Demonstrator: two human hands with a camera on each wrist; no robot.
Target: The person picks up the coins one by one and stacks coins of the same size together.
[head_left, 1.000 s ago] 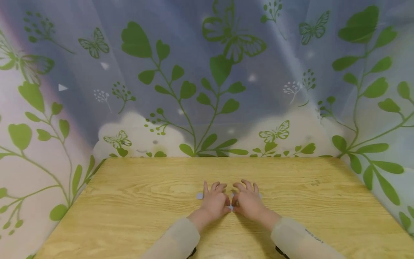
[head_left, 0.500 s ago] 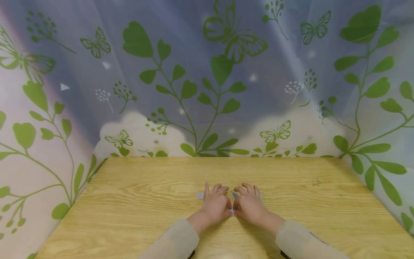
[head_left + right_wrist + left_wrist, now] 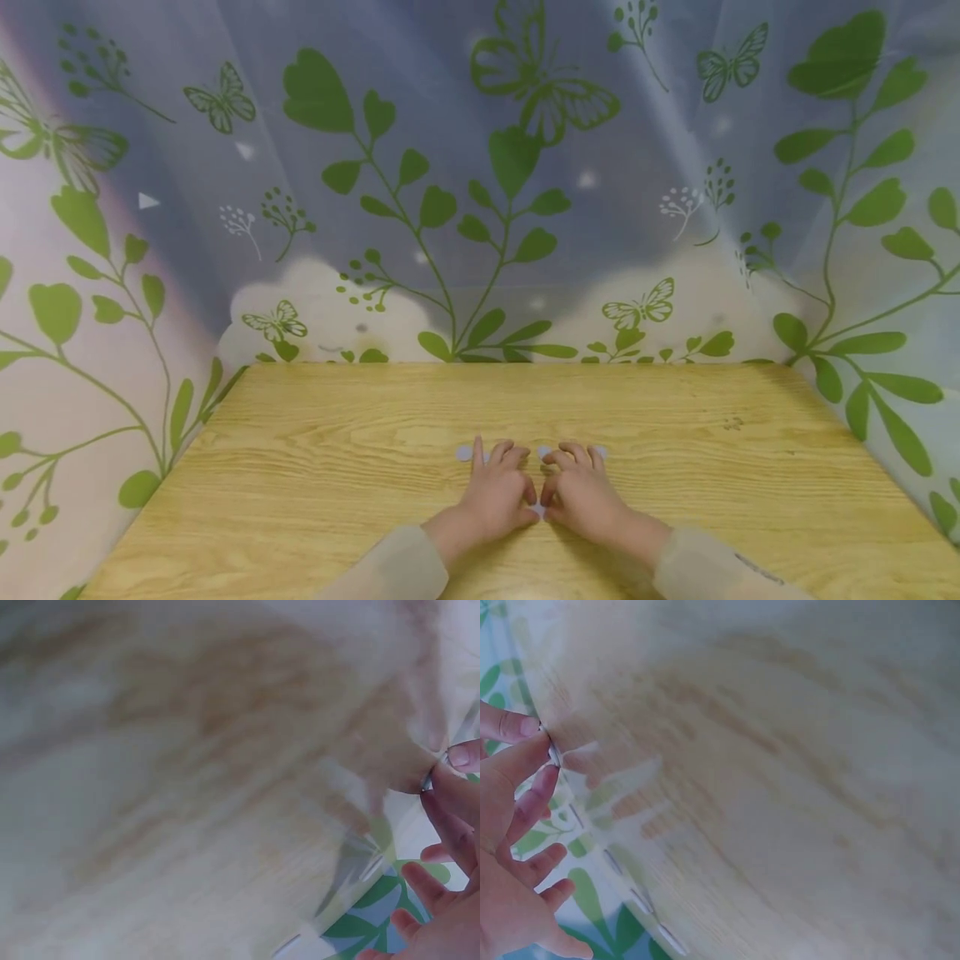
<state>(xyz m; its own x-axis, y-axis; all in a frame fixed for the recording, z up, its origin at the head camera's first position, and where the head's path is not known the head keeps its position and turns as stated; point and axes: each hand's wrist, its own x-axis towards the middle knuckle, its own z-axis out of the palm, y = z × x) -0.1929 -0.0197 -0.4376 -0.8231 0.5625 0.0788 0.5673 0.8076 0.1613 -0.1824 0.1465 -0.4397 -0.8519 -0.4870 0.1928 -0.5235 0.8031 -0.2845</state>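
Note:
A small pale lilac disc (image 3: 538, 510) lies at the tabletop between my two hands, partly covered by the fingertips. My left hand (image 3: 495, 496) holds its left edge with thumb and forefinger, while the other fingers spread forward. From the opposite side, my right hand (image 3: 585, 496) grips the same disc (image 3: 429, 780) with thumb and forefinger. Beyond the hands runs a row of similar discs: one at the far left (image 3: 464, 453), one near the middle (image 3: 543, 451) and one at the right (image 3: 602, 452). Fingers hide part of that row.
The wood-grain table (image 3: 337, 483) reaches back to a curtain (image 3: 420, 167) printed with green leaves and butterflies. Curtain fabric also hangs along both sides. A small dark mark (image 3: 732, 423) shows on the tabletop at the right.
Both hands have drawn back toward me with the disc between them. More of the disc row behind the fingers has come into view.

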